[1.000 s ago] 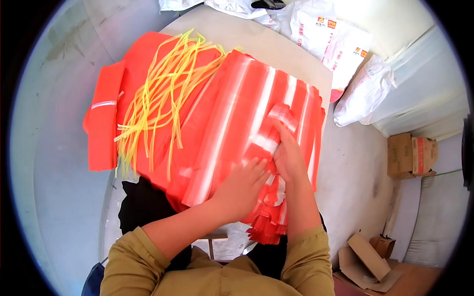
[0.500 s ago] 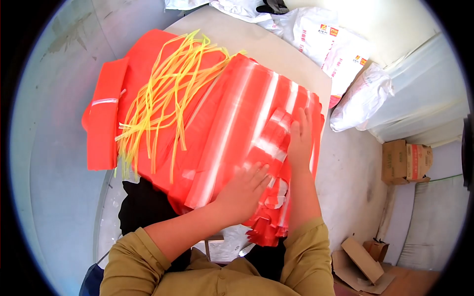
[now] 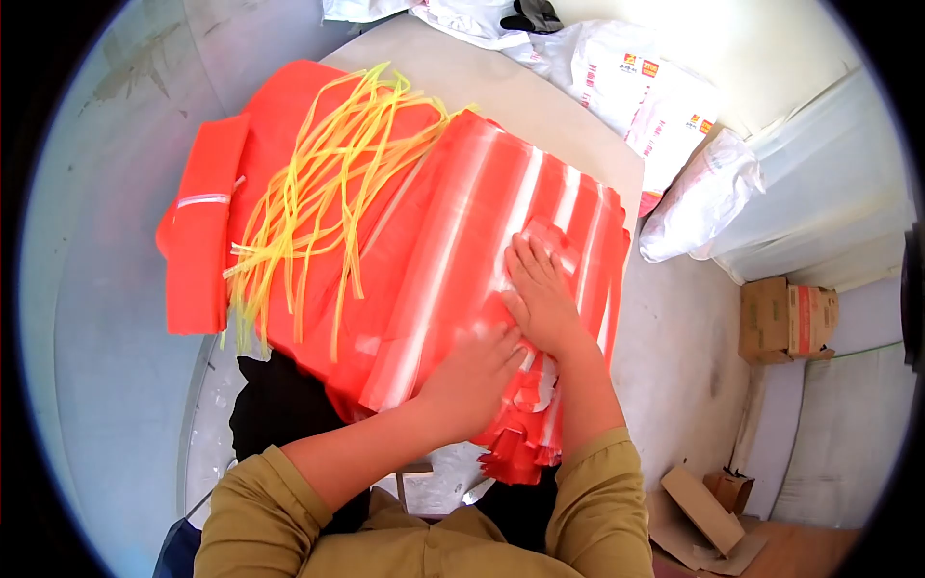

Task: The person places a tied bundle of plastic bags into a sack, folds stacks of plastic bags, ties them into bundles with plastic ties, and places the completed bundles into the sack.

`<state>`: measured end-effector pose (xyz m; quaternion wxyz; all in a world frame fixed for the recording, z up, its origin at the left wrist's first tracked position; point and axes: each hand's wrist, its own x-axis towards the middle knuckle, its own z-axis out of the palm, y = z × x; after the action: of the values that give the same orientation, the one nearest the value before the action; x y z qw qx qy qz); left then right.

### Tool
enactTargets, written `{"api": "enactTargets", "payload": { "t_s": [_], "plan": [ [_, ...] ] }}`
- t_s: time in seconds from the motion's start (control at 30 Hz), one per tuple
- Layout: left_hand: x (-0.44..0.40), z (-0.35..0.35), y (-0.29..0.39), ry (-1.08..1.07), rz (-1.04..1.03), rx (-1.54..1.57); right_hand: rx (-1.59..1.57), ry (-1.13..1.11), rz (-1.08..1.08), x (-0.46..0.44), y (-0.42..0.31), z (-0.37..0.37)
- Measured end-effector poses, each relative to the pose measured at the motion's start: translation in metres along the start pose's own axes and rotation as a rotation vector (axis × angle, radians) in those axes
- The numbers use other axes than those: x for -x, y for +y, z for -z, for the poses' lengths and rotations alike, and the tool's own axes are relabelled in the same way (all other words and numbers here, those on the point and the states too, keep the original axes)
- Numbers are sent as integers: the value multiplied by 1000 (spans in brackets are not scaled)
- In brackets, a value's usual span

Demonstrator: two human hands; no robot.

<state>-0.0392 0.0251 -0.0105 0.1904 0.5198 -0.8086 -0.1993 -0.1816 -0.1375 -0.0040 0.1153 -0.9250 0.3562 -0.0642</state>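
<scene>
Red plastic bags (image 3: 438, 241), glossy with white glare, lie in a folded, overlapping stack on the table. My right hand (image 3: 544, 294) rests on a small folded part of the stack, fingers stretched out and pointing away from me. Just left of it, my left hand (image 3: 469, 380) lies over the near part of the bags, its fingers extended and slightly blurred. The fingertips of my left hand come close to my right wrist. Below both hands, the bags' crumpled, layered edges (image 3: 515, 458) hang over the table's near side.
Loose yellow strips (image 3: 323, 183) lie across the red plastic at left, near a tied red bundle (image 3: 202, 231). The pale tabletop (image 3: 424, 53) shows behind. White printed sacks (image 3: 617, 87) stand beyond it. Cardboard boxes (image 3: 766, 318) and an opened carton (image 3: 703, 511) are at right.
My right hand has moved left and inward from the stack's right side, onto the small folded part. My left hand has shifted slightly, staying on the bags.
</scene>
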Motion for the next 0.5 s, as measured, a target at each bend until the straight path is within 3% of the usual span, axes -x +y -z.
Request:
{"api": "enactTargets", "payload": {
  "t_s": [0.27,0.4,0.5],
  "plan": [
    [3,-1,-4,-60,-28,25,208,138,-174,-41,44,-14],
    [2,0,0,-72,-11,-1,189,241,-371,-33,26,1],
    [2,2,4,-92,14,-24,-271,391,-450,4,7,9]
  ]
}}
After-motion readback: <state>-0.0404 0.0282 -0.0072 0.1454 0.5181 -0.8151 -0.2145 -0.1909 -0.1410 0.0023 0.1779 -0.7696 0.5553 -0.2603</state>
